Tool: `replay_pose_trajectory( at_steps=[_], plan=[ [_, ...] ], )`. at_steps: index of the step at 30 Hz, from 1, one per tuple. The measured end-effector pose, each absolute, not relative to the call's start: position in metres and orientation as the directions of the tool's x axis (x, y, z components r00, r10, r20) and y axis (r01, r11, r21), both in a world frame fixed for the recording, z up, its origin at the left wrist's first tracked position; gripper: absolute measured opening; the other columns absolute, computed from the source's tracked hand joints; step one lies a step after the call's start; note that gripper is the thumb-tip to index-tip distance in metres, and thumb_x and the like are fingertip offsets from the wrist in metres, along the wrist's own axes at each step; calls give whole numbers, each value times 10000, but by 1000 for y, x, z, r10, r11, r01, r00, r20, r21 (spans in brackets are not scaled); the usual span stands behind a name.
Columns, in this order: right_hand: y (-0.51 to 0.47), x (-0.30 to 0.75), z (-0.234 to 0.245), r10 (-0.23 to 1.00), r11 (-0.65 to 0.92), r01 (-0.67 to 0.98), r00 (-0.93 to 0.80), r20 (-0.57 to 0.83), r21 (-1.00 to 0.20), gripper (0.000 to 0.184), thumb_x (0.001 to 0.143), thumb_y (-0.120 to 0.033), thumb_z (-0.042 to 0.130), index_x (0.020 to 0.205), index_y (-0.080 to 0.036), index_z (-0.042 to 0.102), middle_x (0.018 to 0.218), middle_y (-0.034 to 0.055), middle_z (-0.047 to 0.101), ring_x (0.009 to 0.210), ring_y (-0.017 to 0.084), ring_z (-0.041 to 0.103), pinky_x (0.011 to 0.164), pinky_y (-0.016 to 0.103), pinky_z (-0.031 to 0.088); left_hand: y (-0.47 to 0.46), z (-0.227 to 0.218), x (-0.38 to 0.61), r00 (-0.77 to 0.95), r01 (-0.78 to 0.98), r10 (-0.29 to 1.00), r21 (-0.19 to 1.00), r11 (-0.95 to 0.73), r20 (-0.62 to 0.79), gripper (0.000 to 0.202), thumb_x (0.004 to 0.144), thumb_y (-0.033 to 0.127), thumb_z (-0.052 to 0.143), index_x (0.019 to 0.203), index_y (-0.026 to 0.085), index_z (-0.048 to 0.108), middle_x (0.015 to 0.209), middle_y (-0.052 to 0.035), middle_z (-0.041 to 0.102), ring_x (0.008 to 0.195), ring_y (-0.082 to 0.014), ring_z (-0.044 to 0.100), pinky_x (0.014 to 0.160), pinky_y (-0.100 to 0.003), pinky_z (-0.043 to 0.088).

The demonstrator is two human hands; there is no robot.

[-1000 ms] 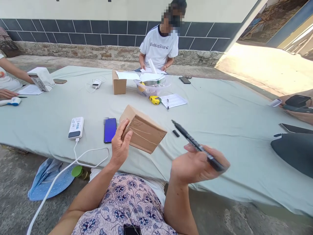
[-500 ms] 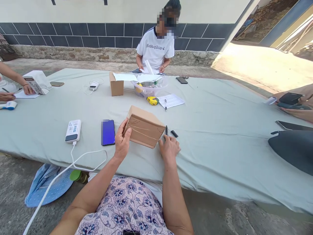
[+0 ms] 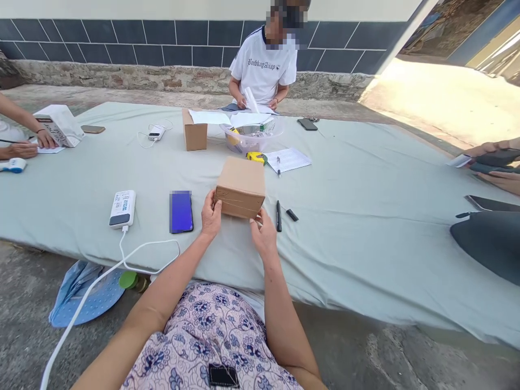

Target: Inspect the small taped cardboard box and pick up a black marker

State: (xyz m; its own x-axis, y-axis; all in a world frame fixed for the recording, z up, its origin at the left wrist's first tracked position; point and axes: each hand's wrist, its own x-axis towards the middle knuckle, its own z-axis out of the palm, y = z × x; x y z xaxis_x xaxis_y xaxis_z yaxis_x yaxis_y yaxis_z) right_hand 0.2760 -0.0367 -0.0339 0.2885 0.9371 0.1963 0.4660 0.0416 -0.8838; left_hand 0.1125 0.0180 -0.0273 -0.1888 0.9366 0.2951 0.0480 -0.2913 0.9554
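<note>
A brown cardboard box [image 3: 240,184] is held between my two hands, just over the cloth-covered table, its top face tilted toward me. My left hand [image 3: 212,216] grips its left side, thumb on the near face. At the lower right corner, my right hand [image 3: 265,233] has its fingers closed on the box's edge. Right of that hand lie a black marker [image 3: 278,216] and its separate black cap [image 3: 292,215]. A phone with a blue screen [image 3: 181,212] rests left of my left hand.
A white power bank [image 3: 122,209] trails a white cable [image 3: 122,254] off the front edge. Beyond the box are a yellow tape measure [image 3: 255,157], a printed sheet [image 3: 289,160], a clear plastic basin [image 3: 252,142] and another cardboard box [image 3: 195,135]. People sit opposite and at both sides.
My right hand has left the marker, which now lies on the cloth, and has taken hold of the box's right side. The box has turned to face me more squarely.
</note>
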Motion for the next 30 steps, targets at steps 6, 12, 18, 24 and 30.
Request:
replay_pose_trajectory(
  at_steps=[6,12,18,24,30],
  plan=[
    [-34,278,-40,926,-3,406,345,150,-914,672,823,-333,546,1469,-155,500,1415,171,643,1264,278,628,1030,448,539,9,-21,95,-155,204,952,952,-230,263,431,904,247,600,1326,204,674,1422,-102,678,1381,-268,592,1230,-456,403],
    [-46,282,-22,835,-32,343,525,164,-939,731,837,-442,527,1488,-120,448,1472,225,569,1290,296,617,939,415,568,-13,-9,55,-276,376,901,900,-220,335,440,870,232,583,1301,208,667,1469,-126,621,1492,-306,444,1301,-533,225],
    [-55,275,-2,746,131,236,616,253,-963,640,842,-449,547,1401,-141,513,1269,182,682,1062,232,689,815,346,544,-24,7,23,-371,773,896,617,152,244,638,921,335,568,1519,133,473,1544,-282,481,1483,-453,384,1166,-670,321],
    [-58,268,-4,773,188,168,582,252,-968,544,845,-429,601,1334,-192,574,1124,117,722,964,210,671,822,359,531,-28,19,15,-431,666,902,675,319,-2,606,940,408,554,1483,142,526,1454,-279,573,1489,-464,342,1177,-746,151],
    [-60,266,-1,771,223,146,578,266,-964,500,844,-402,602,1301,-201,577,1081,103,720,939,210,666,829,377,540,-17,13,10,-426,399,904,891,216,-29,486,877,372,660,1343,239,634,1256,-155,710,1295,-360,597,1156,-543,369]
  ],
)
